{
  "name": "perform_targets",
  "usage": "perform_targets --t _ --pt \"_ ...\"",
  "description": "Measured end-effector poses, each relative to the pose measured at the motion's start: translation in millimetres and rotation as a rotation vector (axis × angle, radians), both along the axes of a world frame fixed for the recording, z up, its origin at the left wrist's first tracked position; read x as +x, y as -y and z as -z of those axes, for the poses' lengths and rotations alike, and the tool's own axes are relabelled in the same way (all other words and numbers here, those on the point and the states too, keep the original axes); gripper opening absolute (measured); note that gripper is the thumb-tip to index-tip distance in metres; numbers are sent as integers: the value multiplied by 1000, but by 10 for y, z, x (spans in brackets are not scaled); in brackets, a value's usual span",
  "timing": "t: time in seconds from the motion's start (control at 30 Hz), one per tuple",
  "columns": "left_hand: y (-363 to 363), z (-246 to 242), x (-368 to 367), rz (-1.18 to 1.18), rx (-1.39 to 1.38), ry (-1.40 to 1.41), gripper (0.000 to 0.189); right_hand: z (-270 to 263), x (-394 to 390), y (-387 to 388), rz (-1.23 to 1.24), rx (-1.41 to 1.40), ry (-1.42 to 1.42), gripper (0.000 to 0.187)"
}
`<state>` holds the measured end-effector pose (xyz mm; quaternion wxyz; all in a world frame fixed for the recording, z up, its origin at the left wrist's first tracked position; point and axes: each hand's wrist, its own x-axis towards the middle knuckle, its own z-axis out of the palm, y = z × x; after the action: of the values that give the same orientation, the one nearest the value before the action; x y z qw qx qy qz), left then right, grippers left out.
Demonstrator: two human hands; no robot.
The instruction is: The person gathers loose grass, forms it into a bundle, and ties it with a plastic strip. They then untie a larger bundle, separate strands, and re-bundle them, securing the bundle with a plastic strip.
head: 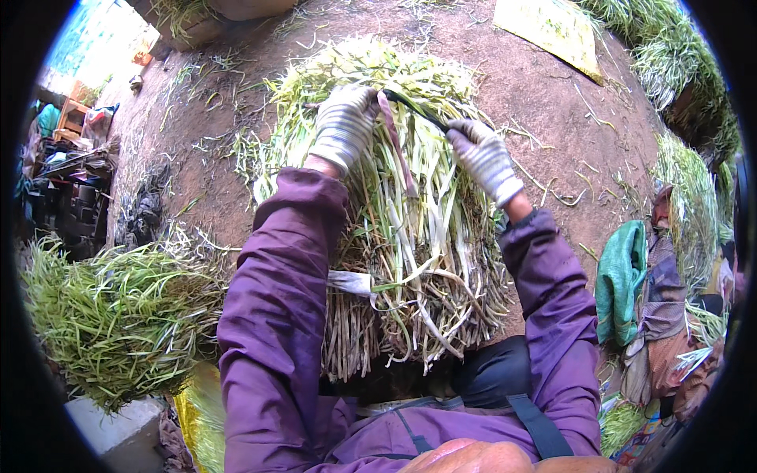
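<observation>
A large bundle of green and white leafy stalks (pixel 434 219) lies on the ground before me, its leafy tops away from me and its brown root ends near my lap. My left hand (pixel 349 124), in a striped knit glove, grips one end of a dark strip (pixel 417 106) at the top of the bundle. The gloved right hand (pixel 482 154) pinches the strip's other end, lower and to the right. A pinkish cloth strip (pixel 393 139) hangs from beside my left fingers over the stalks. A whitish strip (pixel 350 282) lies across the lower stalks.
A heap of green stalks (pixel 118 313) lies at the left. On the right are a green woven sack (pixel 621 284), crumpled cloths (pixel 662 331) and more piled greens (pixel 680 53). A yellowish sheet (pixel 550 32) lies at the upper right. Loose leaves litter the brown ground (pixel 568 136).
</observation>
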<state>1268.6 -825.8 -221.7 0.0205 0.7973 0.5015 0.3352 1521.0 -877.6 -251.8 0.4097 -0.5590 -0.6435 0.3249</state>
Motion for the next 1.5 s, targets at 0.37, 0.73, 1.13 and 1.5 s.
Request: perform_targets --t 0.37,0.73,1.13,1.5 --pt "-302 389 31 10 -147 219 17 1227 833 -888 -48 -44 317 49" --pt "-139 -251 884 185 132 -183 35 467 1110 -792 -96 -79 594 23" --pt "-238 319 1418 183 -209 -544 21 319 1276 -624 15 -23 872 28" --pt "-144 393 1283 166 -143 -509 19 348 1425 -755 84 49 851 26"
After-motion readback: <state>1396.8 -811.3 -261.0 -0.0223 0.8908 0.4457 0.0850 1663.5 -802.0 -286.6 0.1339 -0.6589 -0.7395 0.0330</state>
